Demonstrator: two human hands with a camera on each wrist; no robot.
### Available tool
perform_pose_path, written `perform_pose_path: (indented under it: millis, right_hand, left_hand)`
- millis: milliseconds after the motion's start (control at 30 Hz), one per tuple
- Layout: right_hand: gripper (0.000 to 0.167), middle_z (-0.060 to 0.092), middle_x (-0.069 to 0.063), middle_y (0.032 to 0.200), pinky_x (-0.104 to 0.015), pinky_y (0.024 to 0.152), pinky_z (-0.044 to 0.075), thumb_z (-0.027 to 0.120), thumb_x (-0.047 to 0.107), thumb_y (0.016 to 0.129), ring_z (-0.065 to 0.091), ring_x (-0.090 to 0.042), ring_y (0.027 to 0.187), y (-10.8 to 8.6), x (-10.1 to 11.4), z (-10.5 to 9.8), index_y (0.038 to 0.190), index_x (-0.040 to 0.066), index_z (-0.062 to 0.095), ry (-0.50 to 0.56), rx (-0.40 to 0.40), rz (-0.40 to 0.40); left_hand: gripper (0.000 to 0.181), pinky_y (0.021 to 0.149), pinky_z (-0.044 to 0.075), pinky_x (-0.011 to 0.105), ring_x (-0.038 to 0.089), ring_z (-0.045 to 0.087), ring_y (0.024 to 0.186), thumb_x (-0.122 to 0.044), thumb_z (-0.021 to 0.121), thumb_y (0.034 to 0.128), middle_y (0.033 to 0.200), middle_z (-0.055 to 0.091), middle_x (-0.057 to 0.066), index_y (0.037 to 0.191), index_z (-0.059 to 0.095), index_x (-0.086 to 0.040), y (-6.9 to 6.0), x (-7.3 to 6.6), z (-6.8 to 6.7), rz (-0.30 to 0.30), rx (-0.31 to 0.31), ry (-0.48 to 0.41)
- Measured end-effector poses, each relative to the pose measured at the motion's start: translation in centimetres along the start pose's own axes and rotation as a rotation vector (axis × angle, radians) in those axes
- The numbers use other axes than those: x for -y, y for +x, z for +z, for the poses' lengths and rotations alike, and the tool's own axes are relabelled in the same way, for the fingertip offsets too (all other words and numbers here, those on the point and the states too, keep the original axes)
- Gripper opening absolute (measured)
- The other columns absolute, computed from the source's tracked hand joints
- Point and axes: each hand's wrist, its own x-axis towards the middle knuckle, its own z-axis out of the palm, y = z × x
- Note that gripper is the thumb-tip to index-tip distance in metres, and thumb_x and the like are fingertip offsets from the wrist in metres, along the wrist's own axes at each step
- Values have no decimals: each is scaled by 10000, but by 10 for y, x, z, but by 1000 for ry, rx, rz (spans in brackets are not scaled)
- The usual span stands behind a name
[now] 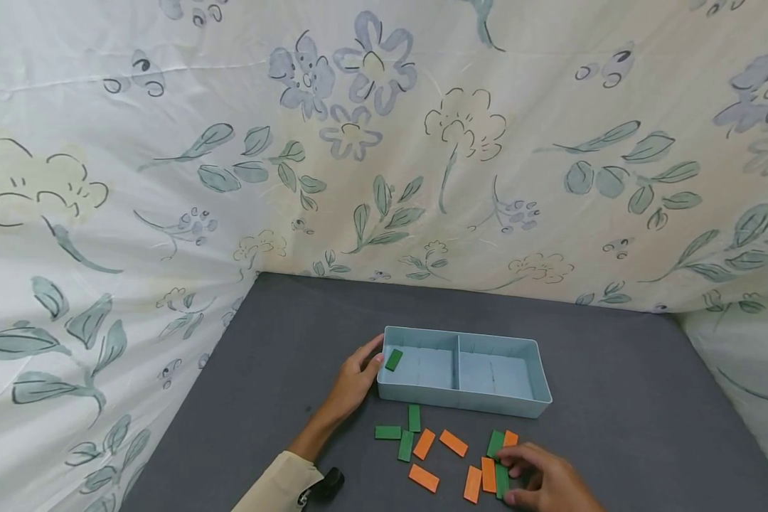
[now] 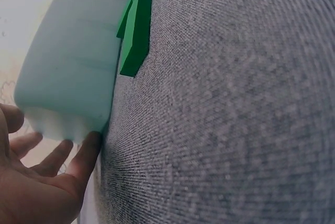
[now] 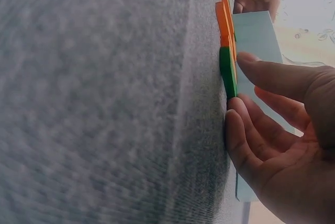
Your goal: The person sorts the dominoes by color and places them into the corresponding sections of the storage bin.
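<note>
A light blue two-compartment tray (image 1: 464, 402) stands on the dark cloth. At its left end is my left hand (image 1: 352, 384), fingertips against the end wall (image 2: 63, 122) and thumb by the rim. One green block (image 1: 393, 360) lies inside the left compartment. My right hand (image 1: 540, 476) is at the right cluster, thumb and fingers apart around a green block (image 1: 502, 481); I cannot tell whether they touch it. Beside that block lie an orange block (image 1: 488, 475), another green block (image 1: 496, 443) and an orange block (image 1: 510, 439) partly covered by the fingers.
Several green blocks (image 1: 387, 432) lie just in front of the tray's left half. Loose orange blocks (image 1: 424, 478) are scattered between the hands. A black object (image 1: 328, 485) is at the left wrist. Floral fabric (image 1: 384, 142) hangs behind and at both sides.
</note>
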Motion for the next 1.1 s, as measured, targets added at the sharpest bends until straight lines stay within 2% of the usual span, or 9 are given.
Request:
perform_pose_path:
  millis: [167, 333, 633, 867, 1100]
  right_hand:
    - [571, 627, -80, 1147, -298, 678, 553, 904, 190, 857, 560, 6, 894, 2, 0, -1, 1341, 0, 667, 19, 43, 24]
    - [575, 604, -61, 1129, -291, 658, 538, 914, 192, 847, 543, 11, 881, 3, -1, 0, 1338, 20, 671, -19, 53, 5]
    - [556, 604, -47, 1122, -277, 632, 504, 905, 166, 850, 533, 27, 877, 3, 0, 2, 1330, 22, 663, -88, 43, -43]
    - [592, 608, -75, 1147, -276, 621, 510, 906, 159, 846, 528, 19, 880, 1, 1, 3, 1352, 14, 635, -82, 33, -76]
    - [611, 605, -68, 1148, -273, 631, 532, 914, 190, 829, 550, 9, 897, 0, 9, 7, 1359, 44, 646, -81, -33, -61]
  left_hand:
    - [509, 1225, 302, 619, 348, 369, 1554, -238, 535, 1140, 1653, 438, 141, 1624, 447, -107, 0, -1, -1, -2, 4, -8]
    - [499, 1221, 305, 624, 352, 374, 1550, -214, 538, 1138, 1648, 447, 138, 1621, 456, -122, 0, -2, -1, -13, -3, 10]
    - [503, 1210, 328, 615, 353, 388, 1539, -181, 535, 1136, 1640, 455, 141, 1624, 446, -96, 1, -3, -1, -18, -1, 18]
    - [489, 1206, 327, 618, 349, 407, 1527, -170, 542, 1133, 1627, 472, 139, 1613, 469, -111, 0, -3, 0, -20, -9, -12]
    - [485, 1212, 326, 602, 324, 423, 1520, -219, 568, 1125, 1616, 491, 122, 1598, 498, -134, 1, -2, -1, -24, -17, -16]
